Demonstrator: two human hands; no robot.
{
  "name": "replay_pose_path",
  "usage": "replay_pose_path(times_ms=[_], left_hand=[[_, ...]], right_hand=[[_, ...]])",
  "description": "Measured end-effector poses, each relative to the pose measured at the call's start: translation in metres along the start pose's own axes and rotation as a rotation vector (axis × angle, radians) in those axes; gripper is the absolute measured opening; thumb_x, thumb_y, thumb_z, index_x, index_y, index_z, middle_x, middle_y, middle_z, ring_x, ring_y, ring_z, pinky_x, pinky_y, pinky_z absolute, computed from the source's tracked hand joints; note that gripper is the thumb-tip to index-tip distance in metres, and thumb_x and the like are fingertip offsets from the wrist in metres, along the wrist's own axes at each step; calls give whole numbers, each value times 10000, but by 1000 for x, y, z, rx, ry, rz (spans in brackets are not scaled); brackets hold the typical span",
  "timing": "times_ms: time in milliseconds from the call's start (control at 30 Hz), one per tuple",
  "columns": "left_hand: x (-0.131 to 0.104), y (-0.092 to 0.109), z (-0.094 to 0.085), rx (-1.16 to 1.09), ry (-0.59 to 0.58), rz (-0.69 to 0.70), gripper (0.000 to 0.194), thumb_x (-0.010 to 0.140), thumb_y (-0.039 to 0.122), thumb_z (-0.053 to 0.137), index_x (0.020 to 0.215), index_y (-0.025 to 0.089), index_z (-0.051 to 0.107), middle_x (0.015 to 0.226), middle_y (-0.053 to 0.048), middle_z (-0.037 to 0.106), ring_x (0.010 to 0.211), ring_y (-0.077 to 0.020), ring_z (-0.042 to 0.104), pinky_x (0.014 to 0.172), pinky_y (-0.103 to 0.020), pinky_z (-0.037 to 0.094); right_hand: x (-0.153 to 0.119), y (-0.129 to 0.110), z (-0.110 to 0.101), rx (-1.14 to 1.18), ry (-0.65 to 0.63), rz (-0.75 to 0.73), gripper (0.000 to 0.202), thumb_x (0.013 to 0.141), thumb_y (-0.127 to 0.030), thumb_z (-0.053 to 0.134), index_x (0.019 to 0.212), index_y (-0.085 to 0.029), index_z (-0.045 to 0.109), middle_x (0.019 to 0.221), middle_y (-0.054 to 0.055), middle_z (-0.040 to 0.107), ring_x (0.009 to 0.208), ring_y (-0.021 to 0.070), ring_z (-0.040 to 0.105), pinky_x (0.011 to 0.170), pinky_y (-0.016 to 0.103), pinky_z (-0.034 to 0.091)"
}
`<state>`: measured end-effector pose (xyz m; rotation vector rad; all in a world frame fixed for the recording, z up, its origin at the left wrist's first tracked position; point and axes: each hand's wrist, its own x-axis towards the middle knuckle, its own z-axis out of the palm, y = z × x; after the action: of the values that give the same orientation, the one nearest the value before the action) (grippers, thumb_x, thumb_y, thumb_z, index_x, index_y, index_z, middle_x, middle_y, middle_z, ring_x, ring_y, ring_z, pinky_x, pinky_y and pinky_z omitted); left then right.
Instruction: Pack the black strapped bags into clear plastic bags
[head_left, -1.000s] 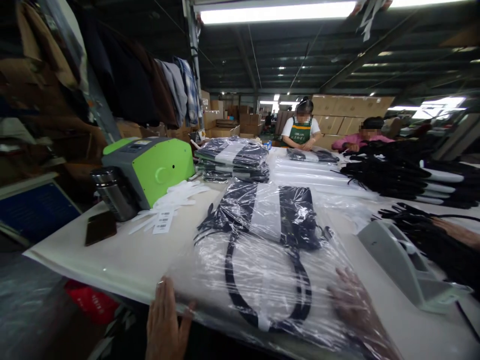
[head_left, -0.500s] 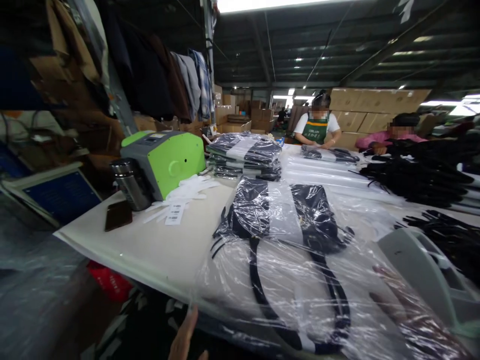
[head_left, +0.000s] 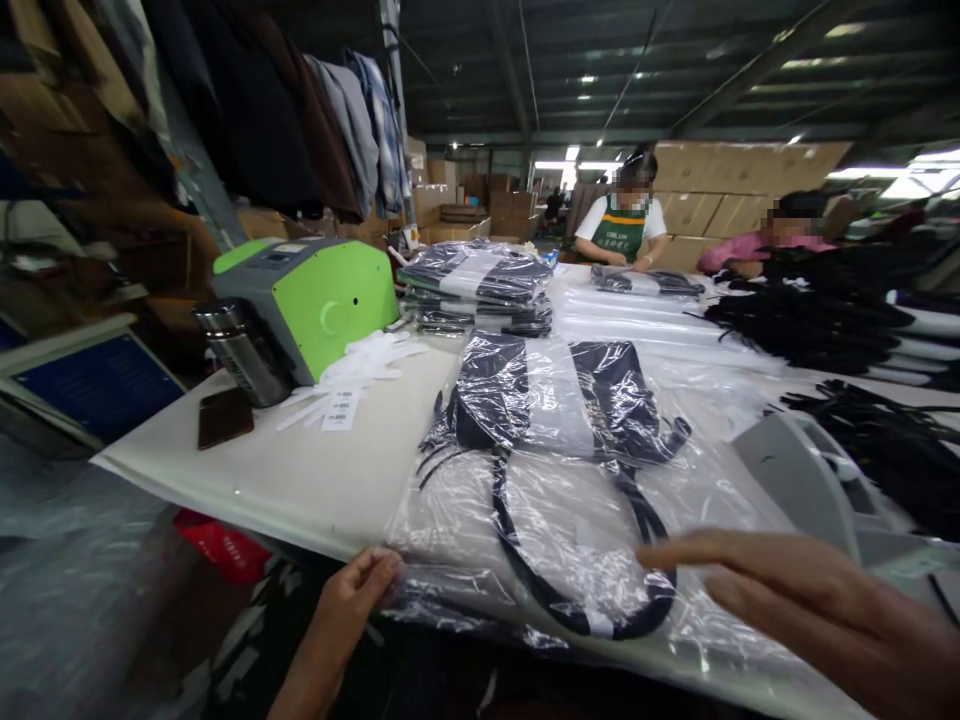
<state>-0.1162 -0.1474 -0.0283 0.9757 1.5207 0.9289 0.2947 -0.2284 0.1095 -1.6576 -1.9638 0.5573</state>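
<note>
A clear plastic bag lies across the table's front edge. Inside it is a black bag with a white paper band around it and a long dark strap looping toward me. At the plastic's near left corner, my left hand pinches the film between thumb and fingers. My right hand reaches over the bag's right side with its fingers stretched out, holding nothing; whether the fingertips touch the film I cannot tell.
Several wrapped bags are stacked behind. To the left stand a green-grey machine, a steel flask, a phone and paper labels. A grey dispenser and black straps sit right. Two people work across the table.
My left hand has moved up to the plastic's corner and closed on it. My right hand, blurred under the film before, is now above the bag. The view has shifted slightly.
</note>
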Motion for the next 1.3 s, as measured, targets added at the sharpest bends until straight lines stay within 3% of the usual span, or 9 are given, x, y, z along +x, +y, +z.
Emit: replay_pose_path(times_ms=[100, 200, 300, 400, 733, 900, 1100, 1200, 1300], left_hand=[[-1, 2, -2, 21, 36, 64, 466, 685, 649, 713, 743, 187, 704, 727, -3, 702, 767, -232, 658, 721, -298, 529], [-4, 3, -2, -35, 119, 74, 431, 719, 642, 678, 716, 211, 706, 710, -1, 703, 753, -234, 657, 725, -307, 538], [-5, 3, 0, -42, 169, 67, 424, 706, 642, 691, 714, 217, 699, 698, -5, 703, 753, -244, 661, 729, -318, 545], [-4, 1, 1, -35, 208, 65, 418, 704, 629, 708, 746, 213, 708, 731, -3, 718, 789, -240, 662, 742, -299, 537], [3, 2, -15, -60, 110, 6, 415, 644, 598, 773, 633, 198, 660, 651, 6, 645, 695, -196, 590, 661, -262, 503], [-4, 50, -18, -129, -61, 126, 488, 769, 607, 703, 584, 175, 574, 587, 24, 510, 593, -124, 456, 571, -224, 411], [32, 146, 54, -142, -341, 342, 417, 825, 509, 701, 626, 156, 601, 614, 8, 578, 609, -113, 528, 616, -218, 452], [67, 170, 106, -145, -508, 337, 393, 804, 525, 714, 732, 150, 619, 682, -5, 635, 625, -125, 592, 644, -252, 505], [95, 176, 137, -74, -611, 342, 463, 832, 593, 632, 889, 134, 665, 839, -68, 714, 744, -178, 674, 720, -309, 547]], right_hand=[[85, -54, 32, 21, -22, -163, 312, 971, -365, 494, 1189, -293, 706, 1193, 45, 735, 1103, 227, 678, 1003, 410, 529], [138, -82, 96, -146, -29, -372, 313, 860, -175, 578, 1145, -226, 696, 1226, 60, 703, 1256, 242, 570, 1177, 465, 341], [157, -77, 149, -310, -138, -340, 472, 775, -140, 611, 1246, -137, 636, 1455, 151, 540, 1442, 343, 364, 1239, 542, 159], [163, -60, 168, -375, -178, -231, 576, 796, -153, 579, 1370, -107, 548, 1619, 179, 300, 1514, 380, 196, 1240, 563, 117], [163, -24, 163, -141, -17, -251, 525, 774, -25, 527, 1264, -181, 635, 1522, 120, 480, 1486, 272, 310, 1249, 498, 182], [163, -24, 154, 391, -80, -103, 225, 862, -248, 643, 1072, -214, 715, 1136, 56, 738, 1117, 236, 659, 1215, 539, 244], [164, -42, 112, 911, -237, 2, 747, 790, -585, 732, 1407, -229, 505, 1385, 127, 607, 1292, 300, 556, 1114, 497, 408], [173, -50, 104, 879, -110, -18, 863, 676, -414, 852, 1424, -232, 461, 1374, 113, 608, 1254, 293, 578, 1072, 461, 456], [186, -40, 111, 863, 69, 139, 635, 702, -259, 758, 1291, -202, 528, 1122, 69, 715, 992, 242, 689, 913, 423, 558]])
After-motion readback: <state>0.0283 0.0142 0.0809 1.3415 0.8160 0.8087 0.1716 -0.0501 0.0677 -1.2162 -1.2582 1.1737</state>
